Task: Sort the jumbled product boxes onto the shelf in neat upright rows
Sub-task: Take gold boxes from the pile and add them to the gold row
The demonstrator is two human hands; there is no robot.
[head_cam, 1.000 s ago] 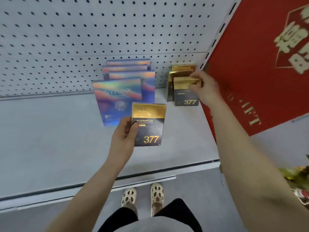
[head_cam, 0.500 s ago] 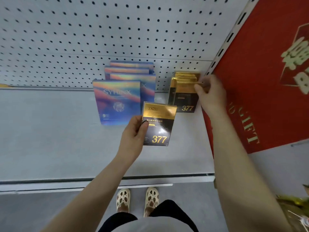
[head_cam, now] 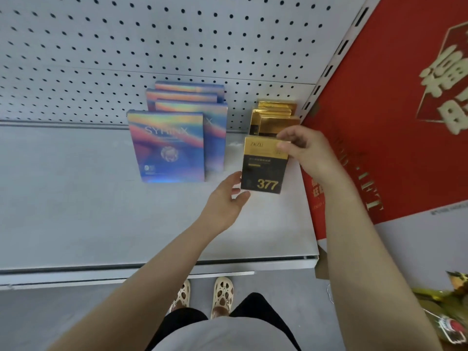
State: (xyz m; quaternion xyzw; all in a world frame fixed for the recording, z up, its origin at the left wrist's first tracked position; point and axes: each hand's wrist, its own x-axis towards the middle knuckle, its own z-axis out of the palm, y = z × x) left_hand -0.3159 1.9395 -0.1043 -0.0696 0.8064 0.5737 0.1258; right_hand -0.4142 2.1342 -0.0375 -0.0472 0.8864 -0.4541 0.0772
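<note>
A black-and-gold box marked 377 (head_cam: 263,171) stands upright on the grey shelf (head_cam: 76,211), at the front of a row of matching gold-topped boxes (head_cam: 276,115). My right hand (head_cam: 311,153) pinches its top right corner, thumb on the front face. My left hand (head_cam: 222,201) sits at the box's lower left corner with relaxed fingers, just touching its edge. To the left, several blue holographic boxes (head_cam: 167,145) stand upright in a staggered row.
A white pegboard wall (head_cam: 126,46) backs the shelf. A large red gift box (head_cam: 379,122) leans against the shelf's right end. The shelf's front lip (head_cam: 152,267) runs above my feet. Gold-wrapped goods (head_cam: 450,312) lie at the lower right.
My left hand carried the 377 box right and back to the front of the gold row, then loosened off it. My right hand came forward and took its top.
</note>
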